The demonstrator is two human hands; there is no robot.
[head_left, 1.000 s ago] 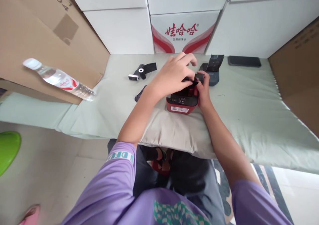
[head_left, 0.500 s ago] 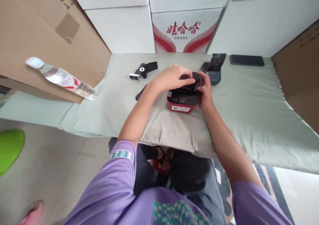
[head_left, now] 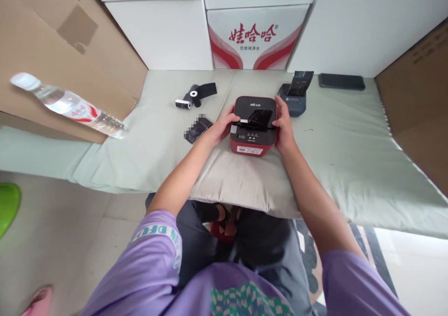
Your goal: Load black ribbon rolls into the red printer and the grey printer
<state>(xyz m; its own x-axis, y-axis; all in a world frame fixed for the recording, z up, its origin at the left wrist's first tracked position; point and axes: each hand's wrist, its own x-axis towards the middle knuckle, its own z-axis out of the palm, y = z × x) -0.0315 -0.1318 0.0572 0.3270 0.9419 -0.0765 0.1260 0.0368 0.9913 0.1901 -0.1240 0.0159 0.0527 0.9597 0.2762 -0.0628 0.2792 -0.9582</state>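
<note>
A red and black label printer (head_left: 252, 141) rests on the padded surface in front of me. Its lid is down, and a piece of glossy black label (head_left: 261, 118) stands out of the slot on top. My left hand (head_left: 224, 125) grips the printer's left side, thumb on the top edge. On the opposite side, my right hand (head_left: 284, 128) is wrapped round it, with the thumb near the slot. Both hands are closed on the printer; some fingers are hidden behind its sides. A dark printed sheet (head_left: 198, 130) lies by my left wrist.
Behind my right hand sits a smaller dark blue printer (head_left: 293, 102) with a black label sticking up. A phone (head_left: 341, 81) lies beyond it. Label rolls (head_left: 193, 94) lie back left. A water bottle (head_left: 80, 110) leans at far left near a cardboard box (head_left: 105, 40). White cartons (head_left: 168, 36) line the back.
My left hand has left the printer's top and moved to its left side, uncovering the lid, which now lies flat. My right hand stays on the right side. The view has shifted slightly.
</note>
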